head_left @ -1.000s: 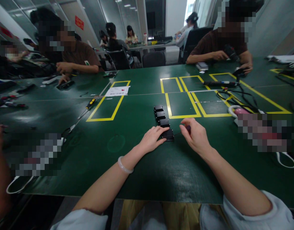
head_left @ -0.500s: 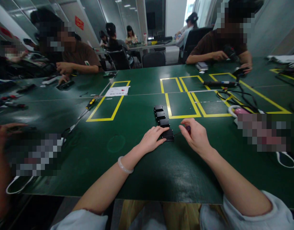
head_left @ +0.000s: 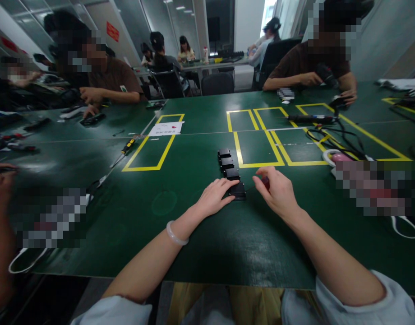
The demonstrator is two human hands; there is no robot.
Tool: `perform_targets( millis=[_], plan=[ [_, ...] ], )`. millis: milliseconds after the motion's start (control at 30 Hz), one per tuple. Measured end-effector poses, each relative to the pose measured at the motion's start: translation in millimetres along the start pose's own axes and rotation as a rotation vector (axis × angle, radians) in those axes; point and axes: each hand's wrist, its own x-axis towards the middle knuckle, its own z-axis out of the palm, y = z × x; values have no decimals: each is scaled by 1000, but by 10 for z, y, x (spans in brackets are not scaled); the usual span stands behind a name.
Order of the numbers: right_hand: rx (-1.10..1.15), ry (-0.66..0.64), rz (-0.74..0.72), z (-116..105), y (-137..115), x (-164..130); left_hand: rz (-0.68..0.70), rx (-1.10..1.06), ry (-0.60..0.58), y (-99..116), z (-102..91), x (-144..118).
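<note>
Several small black box-shaped parts (head_left: 226,163) stand in a row on the green table, leading away from me. My left hand (head_left: 214,197) grips the nearest black box (head_left: 238,191) between fingers and thumb, holding it against the tabletop. To the right of it, my right hand (head_left: 276,189) is closed around a screwdriver (head_left: 265,182) with a dark reddish handle. Its thin shaft points left at the box's side; whether the tip touches a screw is too small to tell.
Yellow tape rectangles (head_left: 258,165) mark the green table (head_left: 200,253). A yellow-black screwdriver (head_left: 128,146) and a paper sheet (head_left: 166,128) lie left of centre. Black cables (head_left: 346,135) run at right. A co-worker's hand (head_left: 1,180) is at the left edge; two people sit opposite.
Both my hands, the box and the screwdriver look almost unmoved. At the left edge, the co-worker's hand has drawn back to the left.
</note>
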Motion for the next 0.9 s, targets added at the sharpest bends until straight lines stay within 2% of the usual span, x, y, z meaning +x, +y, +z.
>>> perform_targets(
  millis=[267,533,700,900],
  plan=[
    [-27,-77,-59,-11,17,108,-11,9,-1,0,3,0],
    [-116,-253,-196,-102,46,331,-17,2,-10,-2,-3,2],
    [-126,-363,-225,-137,50,444,-24,-13,-20,-14,-5,1],
    [-120,-435,-229,-163,30,492,-38,-24,-32,-23,-19,0]
  ],
)
